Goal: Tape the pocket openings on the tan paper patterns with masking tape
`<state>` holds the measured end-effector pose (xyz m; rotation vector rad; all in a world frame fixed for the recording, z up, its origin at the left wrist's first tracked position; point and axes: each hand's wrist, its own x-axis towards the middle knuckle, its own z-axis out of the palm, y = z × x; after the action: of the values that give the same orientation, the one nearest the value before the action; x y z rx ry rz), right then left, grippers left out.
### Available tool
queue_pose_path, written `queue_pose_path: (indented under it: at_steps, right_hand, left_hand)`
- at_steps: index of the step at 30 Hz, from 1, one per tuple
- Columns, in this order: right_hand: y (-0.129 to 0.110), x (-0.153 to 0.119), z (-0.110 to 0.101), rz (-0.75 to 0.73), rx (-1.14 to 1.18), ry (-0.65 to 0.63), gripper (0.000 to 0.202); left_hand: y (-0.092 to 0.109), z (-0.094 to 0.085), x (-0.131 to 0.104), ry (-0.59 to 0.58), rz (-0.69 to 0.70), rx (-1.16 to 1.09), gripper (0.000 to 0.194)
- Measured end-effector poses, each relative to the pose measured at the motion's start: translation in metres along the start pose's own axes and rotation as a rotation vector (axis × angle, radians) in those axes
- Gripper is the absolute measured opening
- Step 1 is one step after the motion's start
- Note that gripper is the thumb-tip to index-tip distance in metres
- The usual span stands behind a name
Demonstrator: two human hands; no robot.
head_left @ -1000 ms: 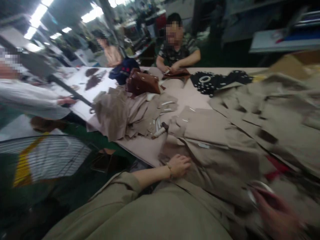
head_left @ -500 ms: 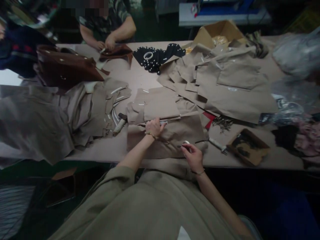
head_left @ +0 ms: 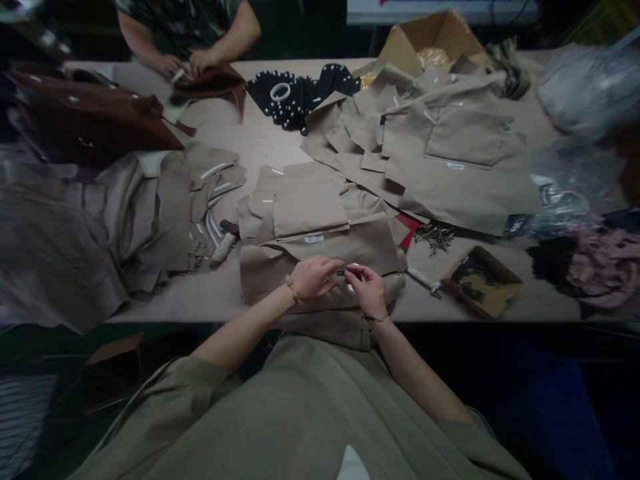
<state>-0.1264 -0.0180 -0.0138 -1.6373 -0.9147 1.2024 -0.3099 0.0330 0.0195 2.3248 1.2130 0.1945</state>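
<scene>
The beige panels (head_left: 313, 213) look like matt cloth, smooth where flat, creased along the folds. The brown bag (head_left: 95, 120) has a smooth, leather-like skin with a dull gloss and shiny metallic fittings (head_left: 86, 142). Clear plastic wrapping (head_left: 565, 200) gleams in crinkles; the larger box (head_left: 400, 47) and the smaller box (head_left: 494, 303) look like matt cardboard, and the pink cloth (head_left: 607, 263) is rough with rumples.

Left hand (head_left: 313, 277) drawn back, white label (head_left: 314, 239) uncovered, now close beside right hand (head_left: 370, 292)
</scene>
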Motion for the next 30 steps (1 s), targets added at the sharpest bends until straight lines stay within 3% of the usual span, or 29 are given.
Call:
queue_pose_path:
  at_steps: [2, 5, 7, 10, 12, 15, 17, 21, 30]
  right_hand:
    - [-0.002, -0.001, 0.006, 0.021, 0.018, -0.026, 0.044]
    - [-0.012, 0.005, 0.015, -0.038, -0.013, -0.087, 0.042]
    - [-0.024, 0.022, 0.021, -0.184, -0.13, -0.126, 0.038]
    - [-0.041, 0.069, 0.033, -0.448, -0.52, -0.224, 0.035]
    - [-0.046, 0.107, 0.043, -0.559, -0.806, -0.38, 0.034]
    - [-0.037, 0.153, 0.056, -0.603, -1.047, -0.629, 0.028]
    - [-0.027, 0.169, 0.062, -0.6, -1.093, -0.682, 0.026]
    - [-0.018, 0.177, 0.066, -0.581, -1.123, -0.673, 0.026]
    - [-0.025, 0.182, 0.07, -0.519, -1.204, -0.71, 0.027]
  left_hand:
    - [0.01, 0.003, -0.015, 0.03, 0.074, -0.033, 0.029]
    - [0.004, 0.006, -0.016, 0.146, -0.022, -0.039, 0.032]
    - [-0.012, 0.006, -0.005, 0.217, -0.136, -0.052, 0.031]
    - [-0.044, 0.008, 0.015, 0.309, -0.385, -0.088, 0.029]
    - [-0.06, 0.013, 0.026, 0.326, -0.481, -0.091, 0.028]
    - [-0.073, 0.025, 0.035, 0.302, -0.525, -0.061, 0.026]
    - [-0.076, 0.033, 0.038, 0.292, -0.549, -0.04, 0.028]
    - [-0.081, 0.045, 0.039, 0.337, -0.557, -0.044, 0.028]
    - [-0.091, 0.057, 0.039, 0.484, -0.525, -0.169, 0.02]
